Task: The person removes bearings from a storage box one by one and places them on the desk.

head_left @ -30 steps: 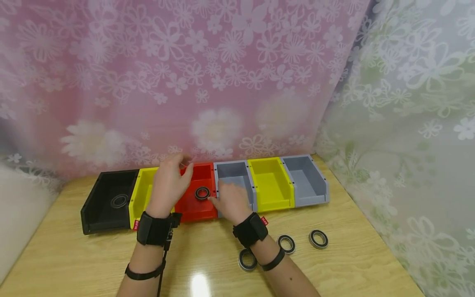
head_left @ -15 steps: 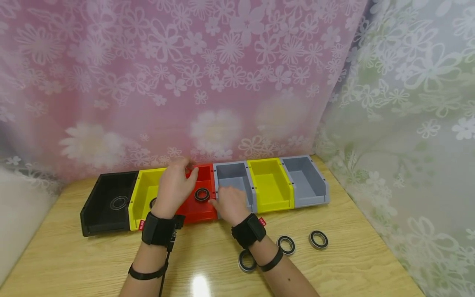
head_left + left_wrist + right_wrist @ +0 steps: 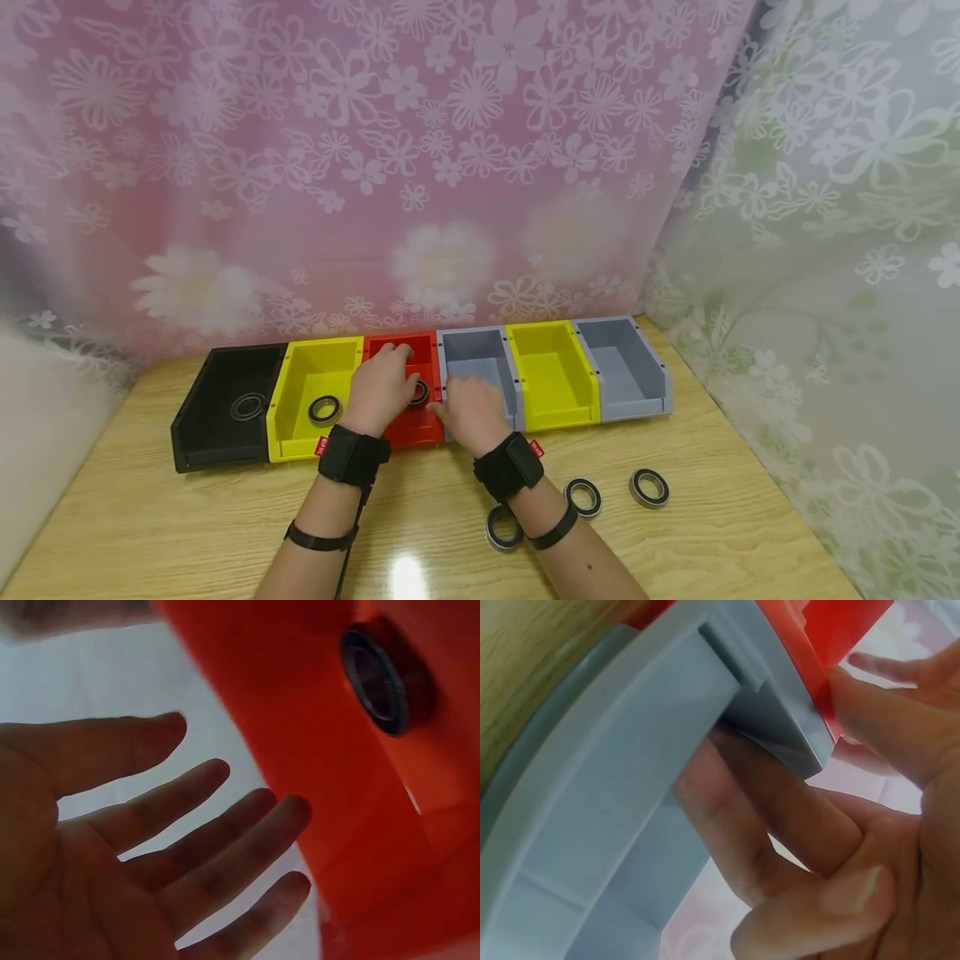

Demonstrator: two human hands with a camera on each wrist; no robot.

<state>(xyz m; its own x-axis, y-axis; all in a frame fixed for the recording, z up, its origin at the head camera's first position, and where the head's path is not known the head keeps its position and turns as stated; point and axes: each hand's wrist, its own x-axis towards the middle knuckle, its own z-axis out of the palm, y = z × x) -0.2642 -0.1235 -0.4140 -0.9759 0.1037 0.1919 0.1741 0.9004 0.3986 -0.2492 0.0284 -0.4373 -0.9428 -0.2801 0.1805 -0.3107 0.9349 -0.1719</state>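
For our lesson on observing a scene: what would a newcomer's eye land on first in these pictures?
A row of bright bins along the back of the wooden table stands out: black, yellow, red bin, grey bin, yellow, grey. Both hands meet there, the left hand open over the red bin's bearing, the right hand at the grey bin's front wall. Three more bearings lie on the table by the right forearm.
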